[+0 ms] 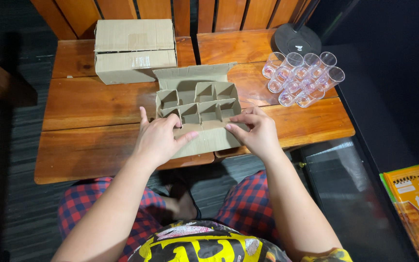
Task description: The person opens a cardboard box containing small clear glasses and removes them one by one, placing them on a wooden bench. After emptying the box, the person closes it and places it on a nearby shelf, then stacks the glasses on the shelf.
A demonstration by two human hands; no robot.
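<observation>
Head view: The open divider box (197, 114), brown cardboard with a grid of empty cells, lies on the wooden table (88, 104) at its near edge, directly under both sets of fingers. The left hand (158, 138) lies over the box's near-left corner, fingers curled loosely into the nearest cell, thumb extended along the front wall. The right hand (257, 132) pinches the near-right rim, fingertips bent onto the wall, thumb below. Neither hand is closed into a fist.

Judged handling: light, thin card; walls flex and crease under pressure. Grip at corners or across divider joints, where it is stiffest.

Beyond the right fingertips lies a cluster of clear plastic cups (302, 77), likely brittle. Beyond the left fingertips sits a closed carton (134, 48).
</observation>
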